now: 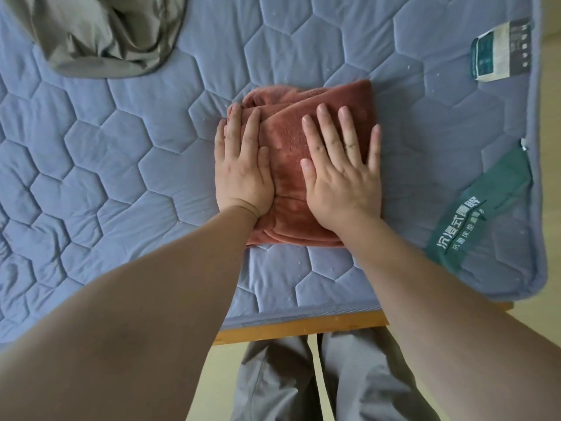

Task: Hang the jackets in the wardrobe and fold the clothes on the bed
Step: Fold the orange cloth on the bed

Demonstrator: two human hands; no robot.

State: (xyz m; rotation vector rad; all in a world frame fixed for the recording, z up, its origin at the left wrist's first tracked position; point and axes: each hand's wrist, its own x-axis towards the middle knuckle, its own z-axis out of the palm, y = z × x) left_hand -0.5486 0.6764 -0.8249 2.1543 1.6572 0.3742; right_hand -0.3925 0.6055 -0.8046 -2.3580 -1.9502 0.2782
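A rust-red fleece garment lies folded into a compact rectangle on the blue quilted bed, near its front right corner. My left hand lies flat on the bundle's left edge, fingers straight and together. My right hand presses flat on its right half with fingers spread. Neither hand grips the cloth. A crumpled grey-green garment lies at the far left of the bed, partly cut off by the frame.
A white and dark label and a green printed tag sit along the bed's right edge. The wooden bed frame runs along the front, with my grey trousers and pale floor below.
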